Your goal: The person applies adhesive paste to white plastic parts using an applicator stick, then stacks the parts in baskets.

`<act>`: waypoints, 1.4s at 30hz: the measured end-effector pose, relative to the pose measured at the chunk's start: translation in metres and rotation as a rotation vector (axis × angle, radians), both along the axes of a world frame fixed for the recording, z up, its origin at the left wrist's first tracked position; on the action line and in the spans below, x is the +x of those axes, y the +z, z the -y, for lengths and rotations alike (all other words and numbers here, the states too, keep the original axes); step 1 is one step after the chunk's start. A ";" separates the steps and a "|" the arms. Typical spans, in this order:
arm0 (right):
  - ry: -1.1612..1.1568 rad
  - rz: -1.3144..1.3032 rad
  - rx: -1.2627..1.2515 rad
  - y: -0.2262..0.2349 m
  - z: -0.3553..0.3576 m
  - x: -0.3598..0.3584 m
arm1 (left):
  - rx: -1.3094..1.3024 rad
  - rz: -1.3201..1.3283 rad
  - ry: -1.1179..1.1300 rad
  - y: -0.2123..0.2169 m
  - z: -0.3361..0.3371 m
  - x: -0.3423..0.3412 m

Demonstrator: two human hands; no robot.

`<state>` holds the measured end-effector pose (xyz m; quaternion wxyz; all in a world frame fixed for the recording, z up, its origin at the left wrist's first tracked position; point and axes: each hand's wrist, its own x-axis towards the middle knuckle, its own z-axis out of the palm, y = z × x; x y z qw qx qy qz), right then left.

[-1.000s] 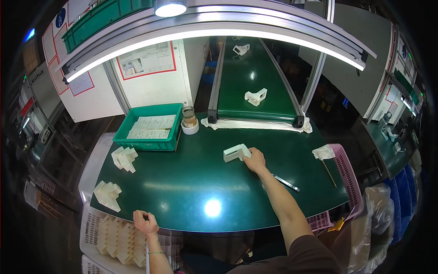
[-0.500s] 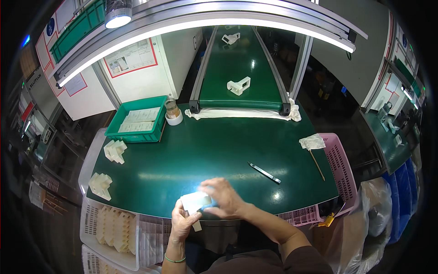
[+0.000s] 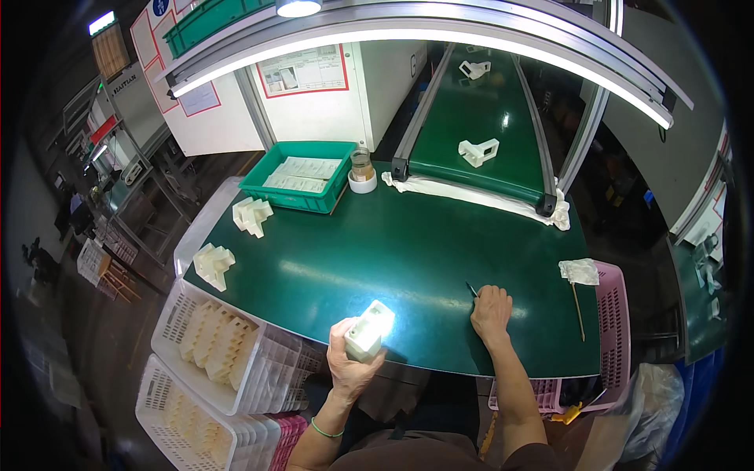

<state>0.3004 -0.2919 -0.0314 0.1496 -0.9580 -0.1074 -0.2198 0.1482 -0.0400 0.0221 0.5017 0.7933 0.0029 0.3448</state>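
Note:
My left hand [image 3: 351, 366] grips a cream-white moulded plastic part [image 3: 365, 336] above the table's near edge. Bright glare washes out the part's upper right side. On the tabletop to the right, my right hand [image 3: 492, 312] is closed over a slim craft knife [image 3: 472, 290]. Only its thin dark tip shows, pointing up and left past the fingers; the rest is hidden under the hand. Two similar cream parts, one stepped part [image 3: 251, 216] and another nearer part [image 3: 214, 266], lie at the table's left edge.
A green tray [image 3: 328, 202] of papers and a jar [image 3: 361, 166] in a white holder stand at the back. White parts lie on the conveyor [image 3: 448, 162]. A cloth-topped stick [image 3: 579, 306] is at right, beside a pink basket [image 3: 615, 314]. White crates [image 3: 287, 369] hold parts at left.
My right hand has left the white part and reached right onto the craft knife. The left hand still holds the part, now turned and raised. The whole view has shifted.

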 end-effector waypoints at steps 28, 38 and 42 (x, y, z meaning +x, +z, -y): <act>0.789 -0.510 1.245 0.055 -0.151 -0.079 | 0.047 0.021 0.173 0.003 -0.025 -0.014; 0.853 -0.981 1.107 0.056 -0.245 -0.043 | -0.361 0.117 0.402 -0.024 -0.090 0.039; 0.746 -1.114 1.023 0.064 -0.308 0.021 | 0.467 -0.199 0.554 -0.042 -0.129 0.042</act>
